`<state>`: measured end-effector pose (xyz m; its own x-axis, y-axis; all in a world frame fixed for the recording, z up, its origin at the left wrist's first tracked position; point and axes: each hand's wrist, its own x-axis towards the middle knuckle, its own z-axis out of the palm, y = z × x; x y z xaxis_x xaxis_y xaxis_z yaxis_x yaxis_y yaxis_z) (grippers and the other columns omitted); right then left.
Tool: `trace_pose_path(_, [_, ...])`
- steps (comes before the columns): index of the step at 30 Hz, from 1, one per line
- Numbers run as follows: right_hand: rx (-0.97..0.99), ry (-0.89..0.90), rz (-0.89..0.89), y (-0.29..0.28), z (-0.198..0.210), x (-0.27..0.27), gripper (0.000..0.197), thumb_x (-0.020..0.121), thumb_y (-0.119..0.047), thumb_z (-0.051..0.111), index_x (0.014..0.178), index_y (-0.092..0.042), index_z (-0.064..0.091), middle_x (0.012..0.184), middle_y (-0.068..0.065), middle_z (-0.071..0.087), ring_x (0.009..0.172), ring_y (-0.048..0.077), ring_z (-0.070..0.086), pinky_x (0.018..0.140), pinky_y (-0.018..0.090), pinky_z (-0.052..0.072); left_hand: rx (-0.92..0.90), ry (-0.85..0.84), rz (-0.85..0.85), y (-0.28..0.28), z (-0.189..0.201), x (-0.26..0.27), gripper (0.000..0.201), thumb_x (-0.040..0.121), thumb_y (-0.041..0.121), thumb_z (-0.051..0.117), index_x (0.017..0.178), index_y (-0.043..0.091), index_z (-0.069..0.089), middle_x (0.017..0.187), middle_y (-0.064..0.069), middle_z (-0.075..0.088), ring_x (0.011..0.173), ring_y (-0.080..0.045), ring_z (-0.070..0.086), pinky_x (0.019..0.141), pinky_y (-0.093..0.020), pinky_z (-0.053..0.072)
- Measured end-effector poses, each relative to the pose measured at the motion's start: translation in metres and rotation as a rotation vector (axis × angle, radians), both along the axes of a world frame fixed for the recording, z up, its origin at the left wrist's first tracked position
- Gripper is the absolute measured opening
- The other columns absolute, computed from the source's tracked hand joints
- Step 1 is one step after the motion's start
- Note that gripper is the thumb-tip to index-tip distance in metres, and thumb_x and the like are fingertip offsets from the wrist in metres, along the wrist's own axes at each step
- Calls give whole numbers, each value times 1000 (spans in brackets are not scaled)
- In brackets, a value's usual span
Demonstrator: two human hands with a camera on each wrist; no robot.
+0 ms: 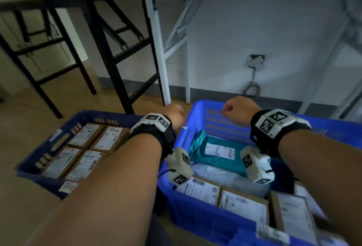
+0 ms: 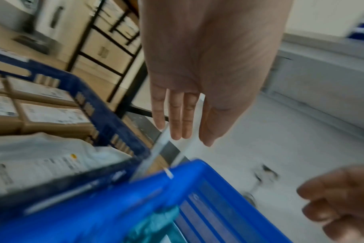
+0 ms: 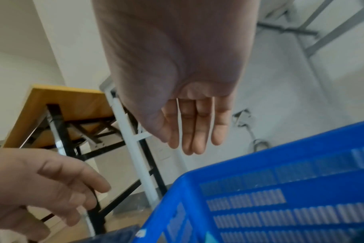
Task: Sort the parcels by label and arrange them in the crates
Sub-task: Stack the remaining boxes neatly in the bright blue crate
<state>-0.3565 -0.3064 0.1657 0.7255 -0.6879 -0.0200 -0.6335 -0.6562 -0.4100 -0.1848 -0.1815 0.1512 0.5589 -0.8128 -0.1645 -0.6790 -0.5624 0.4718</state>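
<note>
Both my hands hang empty over the far ends of two crates, fingers straight and relaxed. My left hand [image 1: 175, 115] [image 2: 183, 115] hovers between the crates. My right hand [image 1: 235, 111] [image 3: 195, 129] is above the bright blue crate [image 1: 195, 112] [image 3: 280, 172]. That crate holds a teal mailer [image 1: 221, 159], white mailers [image 1: 215, 175] and labelled cardboard boxes [image 1: 242, 204]. The dark blue crate [image 1: 39, 153] [image 2: 106, 115] on the left holds rows of labelled cardboard boxes [image 1: 86, 136]. A white mailer [image 2: 41, 161] lies on them in the left wrist view.
The crates stand side by side on a wooden floor. Behind them are a black-framed table with a yellow top [image 1: 101, 30] and a white folding table's legs [image 1: 160, 59]. A wall socket with a hanging cable [image 1: 254, 61] is on the grey wall.
</note>
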Motion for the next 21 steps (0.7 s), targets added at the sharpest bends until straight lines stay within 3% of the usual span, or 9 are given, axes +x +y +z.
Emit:
trace_pose_path(5, [-5,65,-99,-15,14,-109,23,89,-19,56,94,-6,74,99,11,72,95,27,65,84,33,52,9,-41,-190,-35,10,-105,26,91,20,62,116,18,66,128,-4,60,114,-24,58,95,-30,45])
trace_pose_path(9, [-10,146,-229,-27,-6,-169,29,92,-20,48,90,2,67,95,17,66,92,27,64,80,31,51,-4,-76,-313,-54,3,-155,26,88,19,62,113,16,69,120,-6,65,113,-26,60,95,-31,47])
trace_pose_path(12, [59,242,-325,-36,-33,-201,15,93,-20,50,84,-11,57,90,7,58,85,19,53,75,24,41,-4,-44,-360,-64,-4,-174,30,86,17,66,116,14,68,122,-5,65,114,-22,59,93,-26,43])
trace_pose_path(16, [179,345,-383,-50,-69,-234,5,93,-17,54,89,-20,55,92,2,56,85,17,52,75,22,45,31,19,-398,-84,-30,-185,27,84,19,70,111,15,69,118,-5,66,110,-21,60,89,-24,44])
trace_pose_path(18, [281,392,-410,-57,-86,-245,12,90,-16,57,80,-20,55,77,-3,61,70,12,59,57,17,48,59,66,-442,-96,-50,-193,28,85,18,70,112,14,68,119,-6,66,110,-22,61,86,-24,43])
trace_pose_path(20, [334,449,-431,-62,-100,-251,16,88,-15,61,74,-19,55,49,-6,60,42,-1,56,36,11,41,105,118,-509,-108,-68,-203,29,87,17,68,116,12,67,120,-7,65,110,-23,60,78,-22,41])
trace_pose_path(21, [336,482,-428,-65,-107,-252,14,87,-15,63,75,-17,56,46,-3,57,36,-1,53,32,8,36,136,139,-540,-114,-76,-207,30,89,17,66,118,11,66,120,-7,64,110,-24,60,74,-21,39])
